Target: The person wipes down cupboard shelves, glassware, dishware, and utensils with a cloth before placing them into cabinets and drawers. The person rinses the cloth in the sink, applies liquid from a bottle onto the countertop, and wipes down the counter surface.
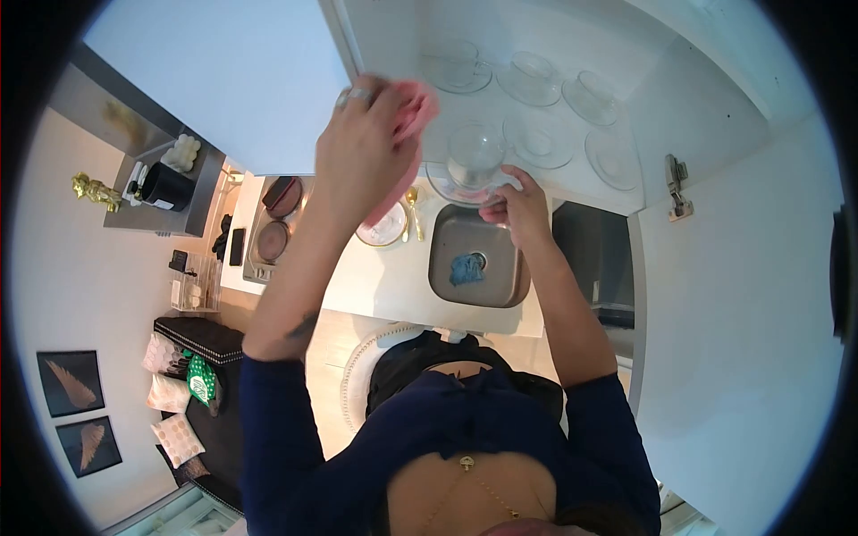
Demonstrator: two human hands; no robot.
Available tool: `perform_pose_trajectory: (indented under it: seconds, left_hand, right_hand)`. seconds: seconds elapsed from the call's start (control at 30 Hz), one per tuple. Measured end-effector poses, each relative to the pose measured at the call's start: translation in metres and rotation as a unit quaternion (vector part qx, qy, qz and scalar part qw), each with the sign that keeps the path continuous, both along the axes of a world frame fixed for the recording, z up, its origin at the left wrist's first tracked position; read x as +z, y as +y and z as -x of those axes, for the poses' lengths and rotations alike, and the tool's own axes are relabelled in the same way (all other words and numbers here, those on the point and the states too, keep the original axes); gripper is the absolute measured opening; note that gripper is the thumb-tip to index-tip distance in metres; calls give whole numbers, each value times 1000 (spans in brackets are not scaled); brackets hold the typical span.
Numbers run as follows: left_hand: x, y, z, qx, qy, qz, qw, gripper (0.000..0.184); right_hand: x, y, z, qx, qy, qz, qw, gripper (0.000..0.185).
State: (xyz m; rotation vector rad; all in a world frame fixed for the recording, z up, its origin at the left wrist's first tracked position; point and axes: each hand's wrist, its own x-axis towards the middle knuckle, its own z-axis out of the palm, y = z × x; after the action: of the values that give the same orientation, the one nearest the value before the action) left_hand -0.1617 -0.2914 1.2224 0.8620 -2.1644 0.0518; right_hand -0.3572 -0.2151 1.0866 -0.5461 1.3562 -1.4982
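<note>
The left grip (362,138) clenches a pink cloth (416,114); the right grip (520,207) pinches a clear glass saucer (441,187) bearing a clear glass cup (475,154) at the white shelf's (483,106) front edge. Tilting could slide the cup off.

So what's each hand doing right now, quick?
Left hand: closed, holding a pink cloth.
Right hand: closed on the rim of a glass saucer, a cup on it.

Clear glass cups (534,66) and saucers (612,163) on white cabinet shelf (580,140)
</note>
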Motion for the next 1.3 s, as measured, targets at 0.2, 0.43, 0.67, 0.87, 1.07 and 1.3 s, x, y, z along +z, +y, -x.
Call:
perform_pose_trajectory:
  seconds: [0.2,0.43,0.67,0.87,1.07,1.3]
  left_hand:
    - [-79,-110,86,107,-348,76,928,19]
    - [-134,-130,87,68,-324,70,941,20]
    - [-110,-22,-8,-119,-414,-369,823,20]
    - [-197,31,-117,-31,-336,-483,808,27]
    - [-296,110,-201,62,-258,-648,714,32]
    - [-349,187,-251,153,-220,-763,588,40]
  right_hand:
    - [8,70,21,2,20,-25,999,45]
    - [15,111,31,-8,32,-56,998,46]
    - [21,69,27,12,47,-4,999,45]
    - [9,-12,0,7,1,34,999,45]
    - [-6,-65,-15,-28,-21,22,999,49]
    - [-3,-77,-21,-53,-19,24,998,43]
